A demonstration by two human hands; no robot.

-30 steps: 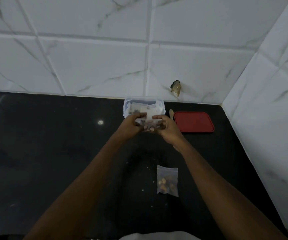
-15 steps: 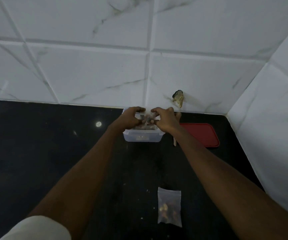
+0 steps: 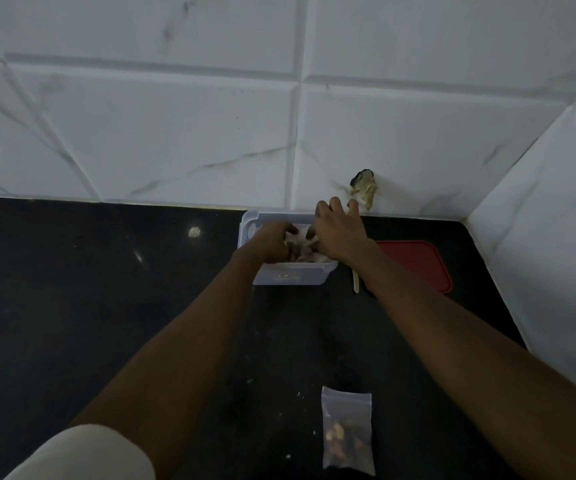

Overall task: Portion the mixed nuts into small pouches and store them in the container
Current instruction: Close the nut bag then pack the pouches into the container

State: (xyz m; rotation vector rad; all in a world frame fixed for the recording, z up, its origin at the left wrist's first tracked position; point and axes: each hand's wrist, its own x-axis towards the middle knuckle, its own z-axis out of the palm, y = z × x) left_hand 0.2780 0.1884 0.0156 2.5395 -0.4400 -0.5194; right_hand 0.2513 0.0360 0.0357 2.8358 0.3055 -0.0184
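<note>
A clear plastic container stands on the black counter by the back wall, with several filled pouches inside. My left hand reaches into it, fingers curled on a small pouch of nuts that lies low in the container. My right hand hovers over the container's right side with its fingers spread toward the wall and its thumb beside the pouch. Another clear zip pouch of mixed nuts lies flat on the counter near me, between my forearms.
A red lid lies right of the container, partly under my right forearm. A pale wooden stick pokes out beside it. White marble tile walls close the back and right; a chipped spot marks the back wall. Crumbs dot the counter.
Both hands carried the pouch forward from above the counter and lowered it into the container. The right hand's fingers have opened and spread off the pouch.
</note>
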